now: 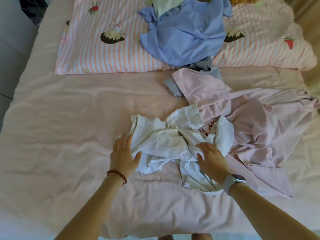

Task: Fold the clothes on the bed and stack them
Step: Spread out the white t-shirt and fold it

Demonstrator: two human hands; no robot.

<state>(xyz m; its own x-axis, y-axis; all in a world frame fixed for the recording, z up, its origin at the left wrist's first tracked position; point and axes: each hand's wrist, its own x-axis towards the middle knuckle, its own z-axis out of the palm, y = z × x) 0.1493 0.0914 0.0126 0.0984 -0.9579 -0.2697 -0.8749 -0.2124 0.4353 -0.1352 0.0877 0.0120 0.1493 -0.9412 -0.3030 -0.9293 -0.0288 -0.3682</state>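
Note:
A crumpled white garment (162, 141) lies in the middle of the pink bed (69, 127). My left hand (123, 153) rests flat at its left edge, fingers straight and spread. My right hand (212, 157) lies palm down on the garment's right part, fingers straight. A rumpled pink garment (251, 122) spreads to the right, partly under the white one. A grey garment (174, 85) peeks out behind the pink one. A blue shirt (187, 32) lies heaped at the back on the striped quilt.
A pink-and-white striped quilt (103, 49) with cartoon prints covers the far part of the bed. A pale cloth (164, 6) and something yellow (242, 0) sit at the far edge. The bed's left edge borders a grey floor (13, 40).

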